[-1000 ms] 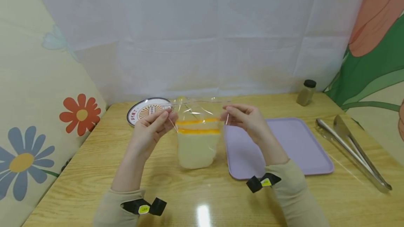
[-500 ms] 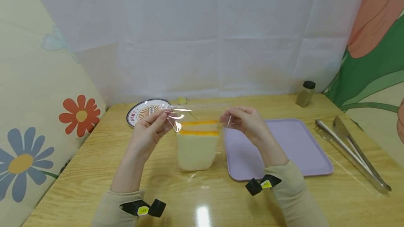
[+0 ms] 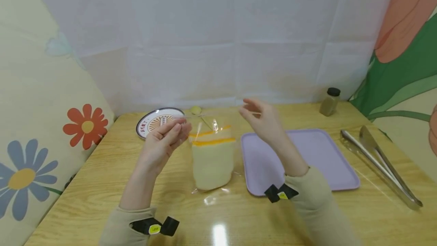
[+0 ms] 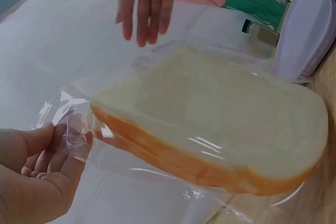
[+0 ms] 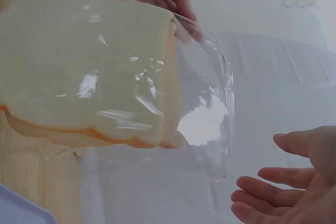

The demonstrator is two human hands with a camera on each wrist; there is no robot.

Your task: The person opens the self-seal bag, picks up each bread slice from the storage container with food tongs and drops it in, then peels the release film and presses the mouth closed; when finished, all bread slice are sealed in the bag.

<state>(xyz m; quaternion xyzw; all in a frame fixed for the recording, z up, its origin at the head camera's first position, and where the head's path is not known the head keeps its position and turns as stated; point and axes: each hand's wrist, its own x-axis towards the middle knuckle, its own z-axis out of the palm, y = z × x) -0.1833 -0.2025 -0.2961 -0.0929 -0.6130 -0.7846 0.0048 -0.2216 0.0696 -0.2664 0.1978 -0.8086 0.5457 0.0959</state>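
Note:
Slices of bread (image 3: 213,164) with orange-brown crust stand upright inside a clear plastic bag (image 5: 202,124) in the middle of the table. My left hand (image 3: 166,137) pinches the bag's upper left corner between thumb and fingers, as the left wrist view also shows. My right hand (image 3: 264,120) is off the bag, to the right of its top edge, with fingers spread and nothing between them. In the right wrist view that hand's fingers (image 5: 273,195) sit apart from the plastic.
A purple tray (image 3: 324,158) lies right of the bread, with metal tongs (image 3: 384,166) beyond it. At the back stand a small jar with a black lid (image 3: 330,102) and, to the left, a patterned plate (image 3: 145,122). A small yellow-green round thing (image 3: 195,110) is behind the bag.
My right hand has let go of the bag's right corner and moved slightly up. The left hand keeps its pinch, and the bagged bread has tilted a little.

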